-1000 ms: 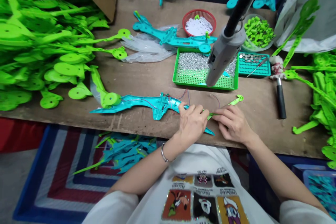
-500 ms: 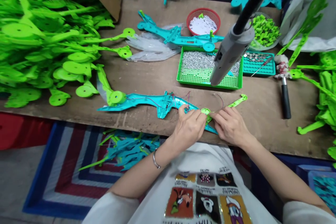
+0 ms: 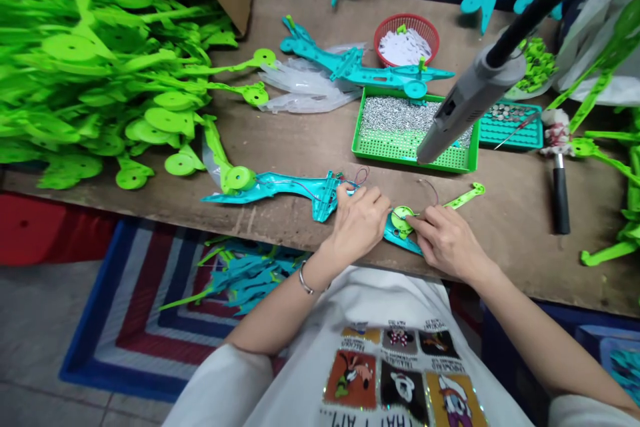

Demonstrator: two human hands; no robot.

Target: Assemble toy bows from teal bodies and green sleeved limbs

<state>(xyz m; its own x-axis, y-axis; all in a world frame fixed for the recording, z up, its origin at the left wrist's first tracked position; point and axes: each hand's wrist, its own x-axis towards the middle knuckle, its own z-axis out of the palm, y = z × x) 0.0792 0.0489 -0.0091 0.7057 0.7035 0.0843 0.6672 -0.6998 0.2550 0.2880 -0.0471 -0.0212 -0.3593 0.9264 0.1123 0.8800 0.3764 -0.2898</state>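
Observation:
A long turquoise plastic bow-shaped half-shell (image 3: 285, 185) lies along the table's front edge, with thin red and blue wires along it. My left hand (image 3: 364, 217) is closed over its right-hand stretch, thumb near the centre block, hiding that part. My right hand (image 3: 447, 237) is at the shell's right end, fingers pinched at the rim of a green disc (image 3: 401, 218) seated there. A thin wire (image 3: 431, 188) curves up from behind those fingers, which seem to pinch it. A green arm (image 3: 465, 196) sticks out beyond. Another green disc piece (image 3: 240, 178) sits at the left end.
Green parts (image 3: 75, 80) are heaped at left. Behind stand a green tray (image 3: 415, 161) of screws, a red basket (image 3: 379, 37) and another turquoise shell (image 3: 345, 70). A grey electric screwdriver (image 3: 463, 103) hangs over the tray. A black-handled hammer (image 3: 560, 197) lies at right.
The view has shifted, so the table things appear further right. My left hand has slid left along the shell, away from the green disc, which now shows more fully beside my right fingertips.

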